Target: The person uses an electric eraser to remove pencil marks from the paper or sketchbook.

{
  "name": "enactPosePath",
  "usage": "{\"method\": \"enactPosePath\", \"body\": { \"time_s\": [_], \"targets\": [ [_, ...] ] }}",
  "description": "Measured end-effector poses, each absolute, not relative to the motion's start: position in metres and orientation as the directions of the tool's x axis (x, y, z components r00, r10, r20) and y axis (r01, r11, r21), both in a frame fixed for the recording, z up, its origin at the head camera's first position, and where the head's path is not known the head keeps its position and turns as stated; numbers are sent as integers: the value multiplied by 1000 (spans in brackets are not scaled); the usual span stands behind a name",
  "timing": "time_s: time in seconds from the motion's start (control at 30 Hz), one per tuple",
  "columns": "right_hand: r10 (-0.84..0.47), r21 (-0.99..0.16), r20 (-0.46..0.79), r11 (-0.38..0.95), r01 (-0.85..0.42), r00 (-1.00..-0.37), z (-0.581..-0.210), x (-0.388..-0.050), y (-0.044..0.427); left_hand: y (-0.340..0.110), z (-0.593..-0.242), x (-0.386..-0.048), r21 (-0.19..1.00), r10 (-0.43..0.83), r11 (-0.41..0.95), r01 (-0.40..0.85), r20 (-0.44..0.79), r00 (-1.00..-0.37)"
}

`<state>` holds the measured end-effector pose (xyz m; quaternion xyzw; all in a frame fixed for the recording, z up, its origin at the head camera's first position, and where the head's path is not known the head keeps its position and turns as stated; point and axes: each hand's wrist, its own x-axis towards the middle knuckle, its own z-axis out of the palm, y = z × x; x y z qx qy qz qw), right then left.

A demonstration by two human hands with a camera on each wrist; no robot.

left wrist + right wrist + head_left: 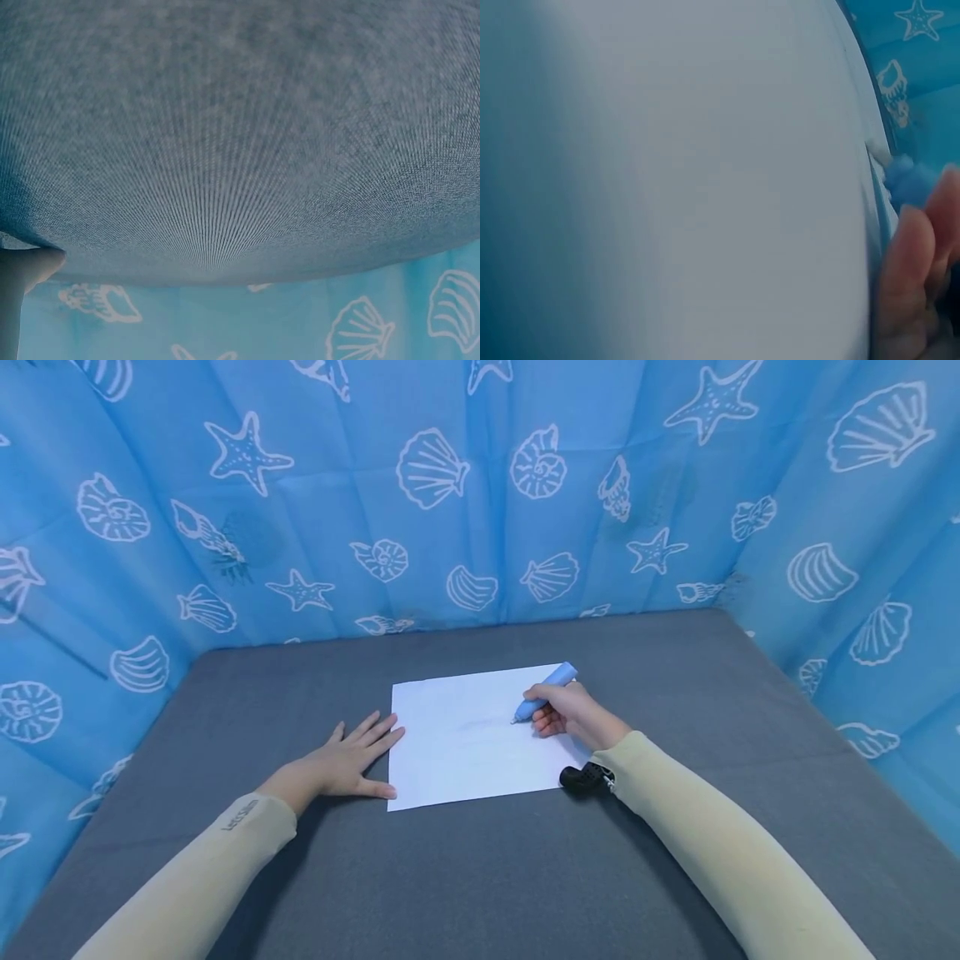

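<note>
A sheet of white paper [457, 752] lies flat in the middle of the grey cloth. My right hand [576, 714] holds a thick light-blue pen [559, 675] over the paper's right part, tilted with its narrow tip down and to the left. In the right wrist view the pen [911, 182] shows its pale tip close to the paper [727, 165]; whether they touch I cannot tell. At the paper's left edge my left hand [345, 767] rests with spread fingers, the fingertips and thumb reaching the sheet. Only part of that hand [30, 268] appears in the left wrist view.
A grey cloth [465, 877] covers the table. Blue curtains [480, 527] with white shells and starfish hang behind it and along both sides. Beneath the right wrist sits a small black device [581, 779], at the paper's lower right corner. Both forearms wear pale sleeves [697, 835].
</note>
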<state>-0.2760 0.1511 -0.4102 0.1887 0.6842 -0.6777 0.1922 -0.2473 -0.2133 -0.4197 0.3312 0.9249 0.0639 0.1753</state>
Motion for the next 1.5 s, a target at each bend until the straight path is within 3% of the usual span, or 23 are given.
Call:
{"method": "enactPosePath", "body": {
  "time_s": [1.5],
  "targets": [
    [15, -870, -493, 3, 494, -870, -412, -276, 142, -215, -423, -247, 264, 664, 746, 611, -228, -712]
  ]
}}
